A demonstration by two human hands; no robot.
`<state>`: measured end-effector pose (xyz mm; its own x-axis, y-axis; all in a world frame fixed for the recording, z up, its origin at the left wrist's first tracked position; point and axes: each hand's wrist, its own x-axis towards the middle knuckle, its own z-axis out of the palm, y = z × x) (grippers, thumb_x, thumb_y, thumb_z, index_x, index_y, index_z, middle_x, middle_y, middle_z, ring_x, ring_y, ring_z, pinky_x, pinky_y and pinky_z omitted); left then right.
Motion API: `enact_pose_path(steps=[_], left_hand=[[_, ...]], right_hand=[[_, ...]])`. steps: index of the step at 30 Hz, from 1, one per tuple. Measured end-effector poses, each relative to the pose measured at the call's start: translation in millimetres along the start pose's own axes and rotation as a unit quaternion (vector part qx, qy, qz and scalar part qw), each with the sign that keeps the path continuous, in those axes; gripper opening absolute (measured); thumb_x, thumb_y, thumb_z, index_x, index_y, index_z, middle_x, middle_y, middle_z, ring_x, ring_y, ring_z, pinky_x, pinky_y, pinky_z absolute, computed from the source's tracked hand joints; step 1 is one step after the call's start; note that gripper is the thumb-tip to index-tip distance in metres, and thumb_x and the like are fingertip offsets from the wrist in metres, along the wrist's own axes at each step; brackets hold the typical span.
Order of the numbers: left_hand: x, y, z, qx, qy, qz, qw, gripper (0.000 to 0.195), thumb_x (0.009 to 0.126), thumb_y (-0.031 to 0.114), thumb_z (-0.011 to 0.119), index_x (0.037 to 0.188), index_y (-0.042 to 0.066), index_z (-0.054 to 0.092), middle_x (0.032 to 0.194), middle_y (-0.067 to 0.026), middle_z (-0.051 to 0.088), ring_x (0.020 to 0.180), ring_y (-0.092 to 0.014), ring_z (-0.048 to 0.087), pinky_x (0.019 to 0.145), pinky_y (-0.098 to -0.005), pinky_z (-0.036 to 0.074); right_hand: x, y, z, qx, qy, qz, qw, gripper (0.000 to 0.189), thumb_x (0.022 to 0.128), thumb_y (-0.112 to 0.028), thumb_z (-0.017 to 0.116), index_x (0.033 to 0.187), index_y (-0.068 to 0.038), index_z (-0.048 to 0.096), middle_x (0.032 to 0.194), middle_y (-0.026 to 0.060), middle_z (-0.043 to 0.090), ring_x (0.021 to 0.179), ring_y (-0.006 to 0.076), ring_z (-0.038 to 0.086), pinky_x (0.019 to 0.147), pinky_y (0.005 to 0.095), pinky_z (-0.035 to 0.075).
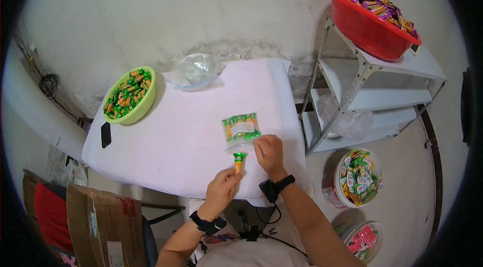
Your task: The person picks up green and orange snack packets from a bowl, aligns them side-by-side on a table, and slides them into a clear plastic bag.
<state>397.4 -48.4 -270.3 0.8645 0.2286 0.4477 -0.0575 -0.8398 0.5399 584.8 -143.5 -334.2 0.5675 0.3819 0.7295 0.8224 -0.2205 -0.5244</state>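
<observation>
On the white-covered table lies a clear zip bag (241, 127) filled with several wrapped snacks in green and orange, its mouth towards me. My left hand (222, 191) pinches the lower end of a single wrapped snack (238, 163) just below the bag's mouth. My right hand (269, 153) is at the bag's lower right corner with its fingers curled; whether they grip the bag's edge is unclear. A green plastic basin (145, 106) heaped with the same kind of snacks sits at the table's left end.
Clear plastic bags (198, 70) lie at the table's back edge, a black phone (106, 135) at its left. A metal shelf (392, 101) on the right bears a red basin (366, 33) of purple-wrapped snacks. Buckets (338, 184) of packets and a cardboard box (105, 225) flank me.
</observation>
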Motion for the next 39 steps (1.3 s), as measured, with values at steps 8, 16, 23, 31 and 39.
enact_pose_path(steps=[8,16,23,31,39], left_hand=[[37.1,-13.4,18.5,0.085,0.018,0.018,0.996,0.018,0.082,0.006,0.065,0.100,0.006,0.066,0.098,-0.0116,0.061,0.084,-0.029,0.061,0.066,-0.0375,0.052],[54.2,-28.1,33.8,0.084,0.046,-0.017,0.995,0.024,0.078,0.000,0.063,0.101,0.006,0.065,0.100,-0.0142,0.062,0.087,-0.032,0.063,0.071,-0.0380,0.053],[58.5,-28.3,31.7,0.100,0.057,-0.009,0.993,0.020,0.079,0.002,0.064,0.098,0.004,0.063,0.097,-0.0132,0.062,0.084,-0.032,0.062,0.069,-0.0401,0.052],[67.7,-37.1,33.3,0.137,0.092,-0.007,0.986,0.025,0.080,0.004,0.063,0.105,0.004,0.059,0.091,-0.0106,0.060,0.081,-0.029,0.060,0.065,-0.0386,0.051],[63.5,-46.5,35.0,0.117,0.059,-0.020,0.991,0.026,0.080,0.002,0.064,0.106,0.002,0.062,0.086,-0.0115,0.058,0.079,-0.029,0.059,0.066,-0.0388,0.051]], right_hand=[[4.0,-1.3,-4.4,0.017,-0.009,-0.006,1.000,0.013,0.075,-0.005,0.068,0.086,-0.010,0.065,0.092,0.0062,0.059,0.088,0.0271,0.057,0.078,0.0417,0.043],[2.7,-2.9,-3.9,0.010,-0.009,-0.002,1.000,0.014,0.075,-0.004,0.068,0.088,-0.010,0.065,0.092,0.0059,0.059,0.089,0.0267,0.057,0.080,0.0410,0.042],[0.3,-0.4,-1.5,0.007,-0.011,0.005,1.000,0.015,0.075,-0.004,0.068,0.089,-0.010,0.065,0.093,0.0063,0.059,0.090,0.0270,0.057,0.082,0.0412,0.042],[1.8,-2.2,-2.1,0.011,-0.017,0.007,1.000,0.014,0.076,-0.005,0.068,0.088,-0.010,0.066,0.092,0.0066,0.060,0.088,0.0272,0.057,0.081,0.0414,0.043],[2.7,-4.0,-3.7,0.006,-0.015,0.003,1.000,0.013,0.076,-0.006,0.068,0.088,-0.010,0.067,0.091,0.0067,0.059,0.088,0.0269,0.057,0.079,0.0412,0.043]])
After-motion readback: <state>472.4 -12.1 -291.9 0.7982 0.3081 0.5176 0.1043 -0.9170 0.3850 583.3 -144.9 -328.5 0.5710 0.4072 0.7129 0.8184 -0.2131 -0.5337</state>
